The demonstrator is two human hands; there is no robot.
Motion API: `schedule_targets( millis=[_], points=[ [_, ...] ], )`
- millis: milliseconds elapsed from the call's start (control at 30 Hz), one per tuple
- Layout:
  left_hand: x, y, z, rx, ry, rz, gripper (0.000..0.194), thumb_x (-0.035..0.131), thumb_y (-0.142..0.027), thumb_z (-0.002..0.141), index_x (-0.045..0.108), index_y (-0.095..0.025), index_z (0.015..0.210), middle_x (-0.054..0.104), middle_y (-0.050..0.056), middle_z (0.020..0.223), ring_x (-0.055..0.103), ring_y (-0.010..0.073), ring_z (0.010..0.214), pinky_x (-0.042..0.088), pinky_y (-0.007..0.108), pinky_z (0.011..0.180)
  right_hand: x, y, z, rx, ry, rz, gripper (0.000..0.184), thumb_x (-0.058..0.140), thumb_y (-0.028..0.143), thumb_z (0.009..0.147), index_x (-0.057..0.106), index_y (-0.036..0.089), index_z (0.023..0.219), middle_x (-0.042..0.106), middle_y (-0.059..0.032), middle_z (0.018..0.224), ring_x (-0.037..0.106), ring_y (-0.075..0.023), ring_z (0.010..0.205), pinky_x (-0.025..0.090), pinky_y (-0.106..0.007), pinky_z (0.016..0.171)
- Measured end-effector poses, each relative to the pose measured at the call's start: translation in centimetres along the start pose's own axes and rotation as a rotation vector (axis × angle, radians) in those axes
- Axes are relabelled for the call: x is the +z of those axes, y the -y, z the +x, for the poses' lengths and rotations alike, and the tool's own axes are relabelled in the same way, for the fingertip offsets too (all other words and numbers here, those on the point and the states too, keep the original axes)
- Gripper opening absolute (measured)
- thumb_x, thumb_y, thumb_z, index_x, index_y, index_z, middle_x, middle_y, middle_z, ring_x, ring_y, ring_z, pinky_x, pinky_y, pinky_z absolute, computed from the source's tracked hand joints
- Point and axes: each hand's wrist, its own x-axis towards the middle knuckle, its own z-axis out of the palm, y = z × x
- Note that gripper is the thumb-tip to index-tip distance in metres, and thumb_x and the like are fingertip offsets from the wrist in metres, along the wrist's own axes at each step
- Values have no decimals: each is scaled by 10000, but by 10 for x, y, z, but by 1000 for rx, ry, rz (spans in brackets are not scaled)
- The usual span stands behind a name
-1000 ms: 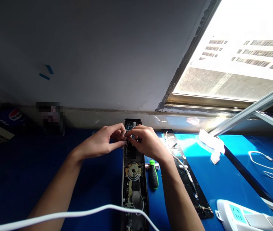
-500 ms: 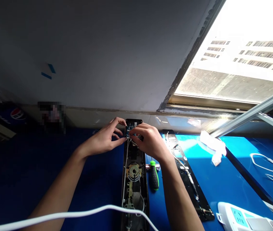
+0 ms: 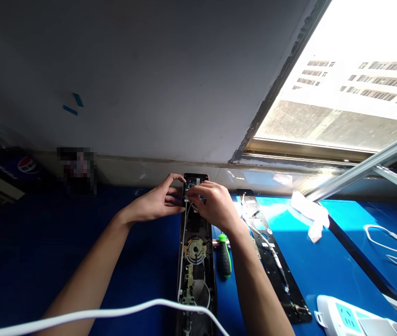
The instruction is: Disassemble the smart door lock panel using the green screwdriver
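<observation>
The left hand (image 3: pixel 156 199) stands with fingers spread and curved at the upper end of a long black door-lock housing (image 3: pixel 195 261), which lies lengthwise on the blue counter (image 3: pixel 310 266). The right hand (image 3: pixel 215 205) is bunched over a small blue circuit board (image 3: pixel 191 190) in that end. Whether either hand pinches anything cannot be determined. A thin white wire (image 3: pixel 183 252) runs along the housing. A green-and-black screwdriver (image 3: pixel 224 256) lies just beside it, with a long slotted black metal plate (image 3: pixel 271 256) further right.
</observation>
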Motion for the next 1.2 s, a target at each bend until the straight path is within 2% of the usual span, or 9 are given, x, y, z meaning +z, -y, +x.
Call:
schedule_targets(
  millis=[167,300,467,600,667,833,933,1033,1200],
  points=[
    [-2,-1,-2,-13,22,-22,640,783,-261,862,342,-296,1324,702,62,1208,755,211,1032,581,356,935,6,-2,2,8,25,-31,117,696,189,960,809,221,961,776,-42,962,618,-200,944,468,-309,806],
    [-5,-2,-5,-4,37,-31,520,723,-289,927,367,-290,1307,697,67,1251,744,197,1056,542,365,986,5,2,1,7,51,-20,96,739,168,925,819,207,962,781,-38,953,609,-198,914,470,-315,782],
    [-9,-3,-6,-7,38,1,455,663,-273,963,376,-279,1315,709,55,1219,728,181,1044,515,379,1025,1,7,0,-15,80,110,114,722,162,939,820,206,979,778,-32,916,609,-176,884,474,-293,780],
    [-9,-2,-6,-3,38,1,422,626,-275,974,380,-271,1318,702,58,1225,723,184,1042,516,398,1040,0,9,0,57,149,84,132,727,147,917,818,215,983,711,-31,858,605,-140,761,451,-268,708],
    [-9,-2,-6,-6,39,2,415,620,-273,976,382,-271,1317,696,57,1235,722,177,1027,518,398,1038,-1,10,1,78,147,26,131,709,160,925,808,217,988,698,-32,863,592,-140,748,433,-270,694],
    [-7,-4,-6,-3,42,4,396,610,-256,979,385,-270,1303,695,50,1228,719,169,1023,529,381,1023,-5,10,0,23,160,-76,123,665,151,946,773,209,955,728,-29,843,586,-178,849,414,-287,737],
    [-6,-4,-6,8,42,-4,390,616,-259,979,393,-272,1299,690,52,1241,716,175,1042,535,384,1023,-9,8,-1,64,171,-104,91,691,163,934,765,211,955,710,-25,813,576,-178,829,401,-287,721],
    [-7,-3,-7,9,43,-2,398,623,-274,980,396,-275,1308,685,55,1254,716,181,1054,532,394,1030,-11,8,-2,82,156,-96,87,686,153,936,754,206,939,698,-22,796,571,-179,832,398,-286,718],
    [-5,0,-4,22,22,46,426,648,-314,968,385,-279,1302,690,48,1199,720,172,981,538,358,952,-11,11,-1,39,98,40,96,677,146,947,750,207,964,708,-18,860,578,-159,848,424,-267,742]
  ],
)
